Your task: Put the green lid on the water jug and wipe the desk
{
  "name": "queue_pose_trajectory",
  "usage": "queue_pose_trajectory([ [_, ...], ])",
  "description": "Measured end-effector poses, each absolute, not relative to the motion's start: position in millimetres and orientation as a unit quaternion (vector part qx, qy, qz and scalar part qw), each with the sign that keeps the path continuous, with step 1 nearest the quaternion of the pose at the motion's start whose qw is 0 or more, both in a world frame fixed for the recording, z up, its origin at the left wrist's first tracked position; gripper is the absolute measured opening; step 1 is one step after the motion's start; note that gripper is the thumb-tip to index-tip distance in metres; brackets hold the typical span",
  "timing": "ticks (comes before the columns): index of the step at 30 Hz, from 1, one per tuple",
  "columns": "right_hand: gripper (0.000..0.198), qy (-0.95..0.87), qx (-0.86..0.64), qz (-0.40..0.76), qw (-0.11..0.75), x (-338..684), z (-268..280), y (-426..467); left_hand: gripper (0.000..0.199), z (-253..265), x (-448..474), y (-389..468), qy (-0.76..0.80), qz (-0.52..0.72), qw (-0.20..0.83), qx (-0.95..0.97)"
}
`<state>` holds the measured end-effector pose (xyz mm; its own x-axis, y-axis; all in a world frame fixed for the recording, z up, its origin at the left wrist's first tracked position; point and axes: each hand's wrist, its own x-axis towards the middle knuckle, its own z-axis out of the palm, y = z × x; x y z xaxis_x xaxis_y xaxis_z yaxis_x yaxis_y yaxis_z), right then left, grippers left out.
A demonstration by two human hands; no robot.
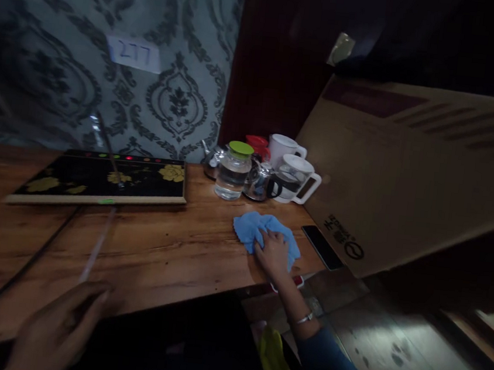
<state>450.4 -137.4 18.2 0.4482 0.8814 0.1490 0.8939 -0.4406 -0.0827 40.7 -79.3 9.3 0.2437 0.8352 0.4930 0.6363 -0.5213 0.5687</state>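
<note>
My right hand (273, 255) presses down on a crumpled blue cloth (251, 226) on the wooden tabletop (196, 250), fingers bent into the fabric. My left hand (60, 324) hovers at the front left edge, smeared by motion. Its fingers are loosely curled, a gap shows between thumb and forefinger, and I see nothing held. A clear, thin tube-like strip (98, 246) runs from the black flowered panel (97, 178) toward that hand; whether they touch I cannot tell. Right of the cloth lies a dark phone (322, 247).
Behind the cloth stand a green-lidded glass jar (233, 174), a glass teapot (258, 183), white-handled pitchers (294, 178) and a red item (257, 145). A large cardboard box (406, 184) leans at the right. A black cable (21, 270) crosses the left side; a yellow-green item (276, 365) is below.
</note>
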Motion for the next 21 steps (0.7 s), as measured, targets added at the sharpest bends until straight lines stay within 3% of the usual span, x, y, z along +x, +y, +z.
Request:
queue_pose_trajectory([
  [6,0.044,-0.663,-0.745,-0.01,0.073,378.4,21.9,-97.4,0.023,36.9,67.1,-96.0,0.425,0.398,0.18,0.793],
  [12,0.04,-0.755,-0.647,0.029,0.103,302.5,27.6,-66.0,0.022,33.3,68.5,-102.8,0.44,0.393,0.209,0.78],
  [15,0.047,-0.814,-0.565,0.052,0.122,268.5,29.7,-74.3,0.022,32.3,69.9,-105.5,0.443,0.395,0.22,0.774],
  [21,0.054,-0.885,-0.428,0.144,0.111,283.0,30.8,-105.3,0.022,35.9,67.8,-109.7,0.442,0.394,0.235,0.771],
])
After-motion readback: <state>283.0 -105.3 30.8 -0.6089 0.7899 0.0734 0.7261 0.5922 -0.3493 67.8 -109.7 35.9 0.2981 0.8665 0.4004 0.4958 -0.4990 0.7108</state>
